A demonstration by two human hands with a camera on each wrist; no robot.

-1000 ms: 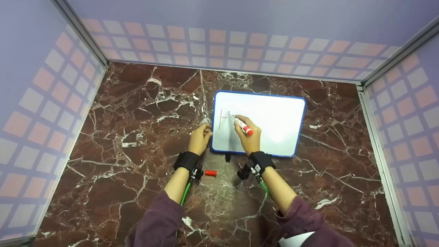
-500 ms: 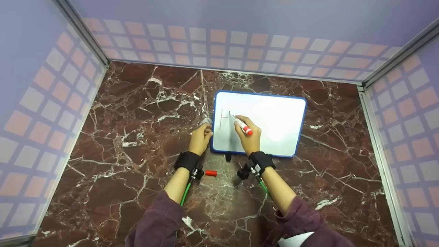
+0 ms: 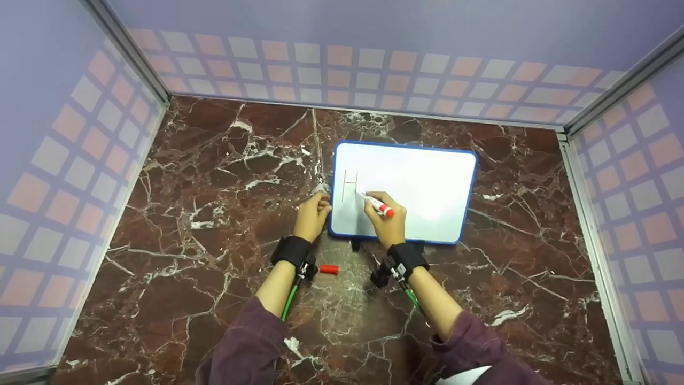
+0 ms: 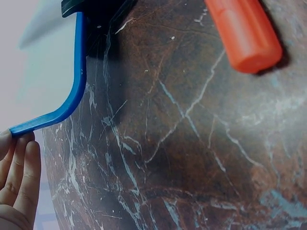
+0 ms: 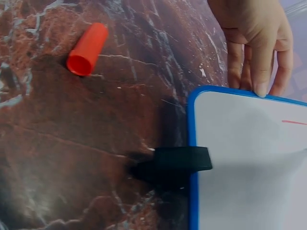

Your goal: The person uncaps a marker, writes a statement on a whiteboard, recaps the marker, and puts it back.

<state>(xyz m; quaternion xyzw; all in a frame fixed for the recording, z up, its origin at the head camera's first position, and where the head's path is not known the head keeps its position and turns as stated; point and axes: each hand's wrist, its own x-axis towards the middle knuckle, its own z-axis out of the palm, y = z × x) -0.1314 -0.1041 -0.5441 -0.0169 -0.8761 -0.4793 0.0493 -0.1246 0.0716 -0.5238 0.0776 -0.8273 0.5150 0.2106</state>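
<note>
A whiteboard (image 3: 427, 187) with a blue rim lies on the marbled tabletop, and thin red strokes shaped like an H (image 3: 350, 183) stand near its left side. My left hand (image 3: 312, 215) pinches the board's left edge; in the right wrist view its thumb (image 5: 261, 79) is on the blue rim with the fingers beyond. My right hand (image 3: 389, 216) grips a white marker (image 3: 378, 205) with a red end, its tip at the H's right stroke. The right wrist view does not show the marker.
A red marker cap (image 3: 328, 269) lies on the table (image 3: 240, 310) below the board, between the forearms. Black clips (image 5: 182, 159) sit on the board's near edge. Patterned panels (image 3: 374, 75) wall the table at the back and both sides.
My right hand has drawn the marker down toward me, adding the H's right vertical stroke in red. The left hand has kept its place at the board's edge.
</note>
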